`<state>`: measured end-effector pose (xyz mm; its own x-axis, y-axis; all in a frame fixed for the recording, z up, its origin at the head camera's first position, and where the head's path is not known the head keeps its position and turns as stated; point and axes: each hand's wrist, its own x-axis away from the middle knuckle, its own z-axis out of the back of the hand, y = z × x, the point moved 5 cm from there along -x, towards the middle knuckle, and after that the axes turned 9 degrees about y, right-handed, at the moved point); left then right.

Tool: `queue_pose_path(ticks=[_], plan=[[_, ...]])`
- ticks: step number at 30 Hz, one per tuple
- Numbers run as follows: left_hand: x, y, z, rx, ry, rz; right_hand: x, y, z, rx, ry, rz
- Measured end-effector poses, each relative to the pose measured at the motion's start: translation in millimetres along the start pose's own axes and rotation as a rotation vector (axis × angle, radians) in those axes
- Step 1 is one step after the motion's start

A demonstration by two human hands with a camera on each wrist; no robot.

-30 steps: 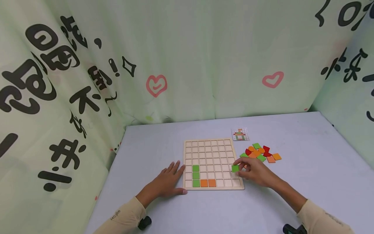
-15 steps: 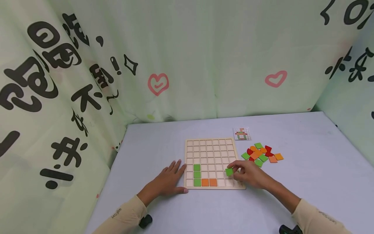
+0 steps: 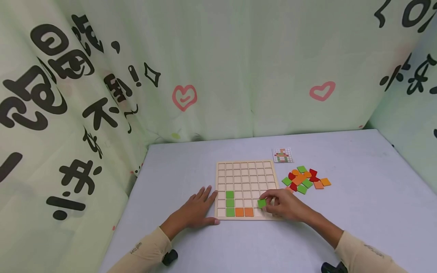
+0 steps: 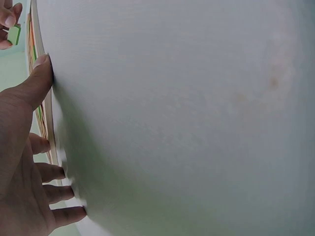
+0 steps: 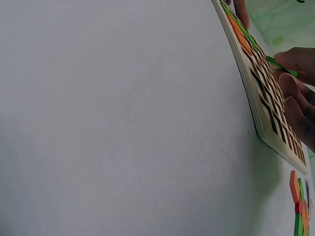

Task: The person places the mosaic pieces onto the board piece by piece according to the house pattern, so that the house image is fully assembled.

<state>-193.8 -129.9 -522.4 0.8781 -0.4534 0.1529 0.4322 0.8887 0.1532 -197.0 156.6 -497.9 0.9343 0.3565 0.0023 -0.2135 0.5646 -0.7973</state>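
In the head view, my right hand (image 3: 285, 204) pinches a green square tile (image 3: 261, 203) between thumb and fingertips, over the lower right of a wooden grid board (image 3: 244, 165). The right wrist view has this tile (image 5: 281, 66) edge-on, close above the board's ribs. My left hand (image 3: 198, 209) lies spread on the table, its fingertips at the board's left edge and the thumb by the lower left corner. A column of green tiles (image 3: 230, 203) fills cells near that side. Two orange tiles (image 3: 244, 212) continue the bottom row to the right.
Right of the board lies a loose pile of green, orange and red pieces (image 3: 302, 180). A small pattern card (image 3: 282, 155) is behind the board's far right corner. A pale printed curtain (image 3: 218, 76) hangs behind the white table (image 3: 184, 163).
My right hand has carried the green tile leftward and slightly down across the board, from its right edge toward the orange tiles. The left hand keeps its place.
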Motion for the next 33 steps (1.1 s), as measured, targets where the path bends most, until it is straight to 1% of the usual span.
queue_pose_path(ticks=[8,13,19,26,29,33], plan=[[-1.4,0.0,-1.5,0.002,-0.009,0.005,0.7,-3.1,-8.4,-0.022,-0.029,0.048],[-2.2,-0.5,-2.3,-0.003,-0.006,0.000,1.0,-3.0,-13.5,-0.006,-0.050,0.063],[-2.2,-1.1,-2.6,-0.003,-0.004,-0.001,-0.1,-2.0,-16.8,0.048,-0.034,0.087],[-1.3,-0.8,-1.3,-0.001,-0.005,-0.001,0.4,-5.7,-17.7,0.120,-0.001,0.120],[-1.1,-0.6,-0.8,0.000,-0.007,-0.002,1.2,-6.5,-16.8,0.162,0.006,0.120],[-1.4,-0.5,-0.7,0.003,-0.008,0.000,2.2,-6.0,-16.4,0.204,0.004,0.100]])
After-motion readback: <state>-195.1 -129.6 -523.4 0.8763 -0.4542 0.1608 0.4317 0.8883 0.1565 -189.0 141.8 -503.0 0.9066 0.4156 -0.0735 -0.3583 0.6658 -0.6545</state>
